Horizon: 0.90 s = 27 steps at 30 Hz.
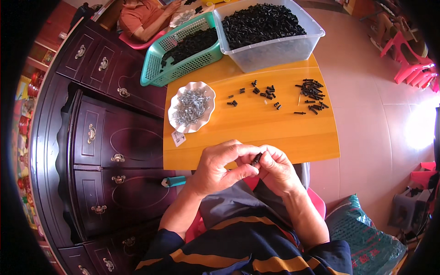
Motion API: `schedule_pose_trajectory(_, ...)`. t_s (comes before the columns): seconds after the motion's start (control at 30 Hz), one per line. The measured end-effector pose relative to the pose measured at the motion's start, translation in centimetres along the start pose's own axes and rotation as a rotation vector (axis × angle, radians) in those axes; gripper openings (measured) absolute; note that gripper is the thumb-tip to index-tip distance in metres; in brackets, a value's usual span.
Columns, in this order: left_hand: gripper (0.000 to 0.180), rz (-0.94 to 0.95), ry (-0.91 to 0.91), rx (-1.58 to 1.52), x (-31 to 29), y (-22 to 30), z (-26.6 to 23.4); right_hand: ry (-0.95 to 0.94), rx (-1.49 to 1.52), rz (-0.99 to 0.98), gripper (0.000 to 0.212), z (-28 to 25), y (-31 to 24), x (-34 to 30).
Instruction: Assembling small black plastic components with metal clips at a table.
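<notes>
My left hand (224, 167) and my right hand (276, 173) meet just over the table's near edge. Between their fingertips is a small black plastic part (256, 159), pinched from both sides. Fingers cover much of it. Beyond them on the yellow wooden table (284, 137), several short black pieces (270, 91) lie scattered. Farther right is a pile of longer black parts (313, 95). A white dish with a wavy rim (193, 129) stands at the left, heaped with small, shiny silvery or clear pieces (190, 105).
A green perforated basket (151, 71) and a clear plastic bin (275, 52), both holding black parts, stand at the far side. Dark wooden drawers (101, 142) line the left. Another person (142, 23) sits at the far left. A teal sack (362, 238) lies right of me.
</notes>
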<state>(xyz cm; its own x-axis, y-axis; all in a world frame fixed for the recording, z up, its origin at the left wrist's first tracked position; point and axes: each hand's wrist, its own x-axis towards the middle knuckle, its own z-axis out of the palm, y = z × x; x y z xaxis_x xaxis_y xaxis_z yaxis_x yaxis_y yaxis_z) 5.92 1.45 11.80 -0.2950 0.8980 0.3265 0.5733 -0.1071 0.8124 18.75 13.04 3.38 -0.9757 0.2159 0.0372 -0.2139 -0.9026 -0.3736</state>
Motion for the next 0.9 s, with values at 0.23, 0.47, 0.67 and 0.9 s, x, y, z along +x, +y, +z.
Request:
schedule_pose_trajectory(0.23, 0.041, 0.015, -0.036, 0.138, 0.2, 1.1, 0.2, -0.047, -0.053, 0.070, 0.034, 0.6, -0.4, -0.1)
schedule_pose_trajectory(0.47, 0.045, -0.009, -0.033, 0.218, 0.2, 1.3, 0.6, -0.080, -0.047, 0.047, 0.033, -0.1, -0.1, -0.2)
schedule_pose_trajectory(0.67, 0.039, -0.036, -0.044, 0.302, 0.2, 1.6, 0.6, -0.055, -0.017, 0.050, 0.030, -0.1, 0.1, 0.0)
schedule_pose_trajectory(0.9, 0.035, -0.022, -0.014, 0.380, -0.1, 1.1, 0.8, 0.009, 0.036, 0.070, 0.027, -0.1, 0.1, -0.2)
